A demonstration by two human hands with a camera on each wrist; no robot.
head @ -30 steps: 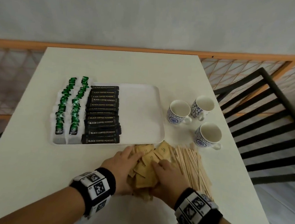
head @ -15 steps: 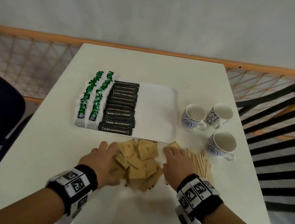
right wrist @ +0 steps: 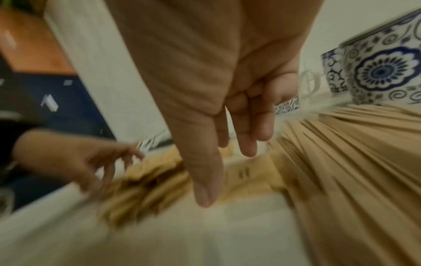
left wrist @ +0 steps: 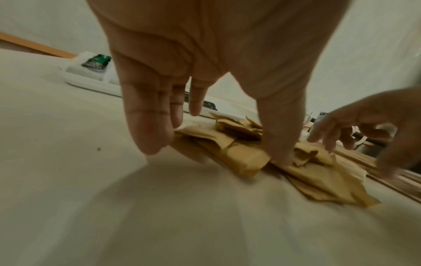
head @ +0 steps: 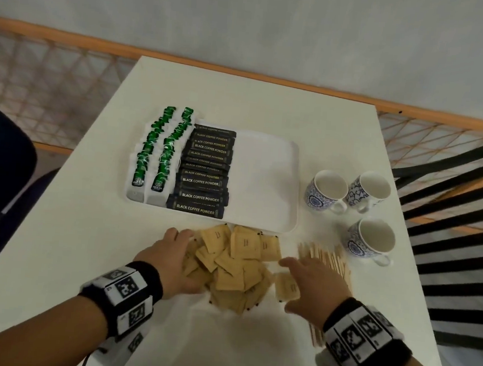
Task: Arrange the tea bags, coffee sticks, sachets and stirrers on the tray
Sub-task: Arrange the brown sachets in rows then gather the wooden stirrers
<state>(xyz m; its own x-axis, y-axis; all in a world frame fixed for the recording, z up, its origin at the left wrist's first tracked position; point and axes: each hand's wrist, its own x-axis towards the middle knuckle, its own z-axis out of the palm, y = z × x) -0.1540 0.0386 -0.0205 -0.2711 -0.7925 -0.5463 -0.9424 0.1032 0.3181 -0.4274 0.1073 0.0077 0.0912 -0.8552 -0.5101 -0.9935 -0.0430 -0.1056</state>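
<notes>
A white tray [head: 266,184] holds two rows of green tea bags [head: 154,153] at its left and a column of black coffee sticks [head: 206,177] beside them; its right half is bare. Brown sachets [head: 236,264] lie in a loose pile on the table in front of the tray. My left hand [head: 175,254] touches the pile's left edge with straight fingers, its thumb resting on the sachets [left wrist: 246,158]. My right hand [head: 309,279] hovers open between the pile and the wooden stirrers [head: 328,259], next to one stray sachet [head: 285,286].
Three blue-and-white cups [head: 324,193] stand right of the tray, one [head: 370,239] just behind the stirrers. A black slatted chair [head: 456,228] stands past the table's right edge. A dark seat [head: 1,169] is at the left.
Both hands have drawn apart from on top of the sachet pile, the right one moving right toward the stirrers. One sachet now lies apart at the pile's right.
</notes>
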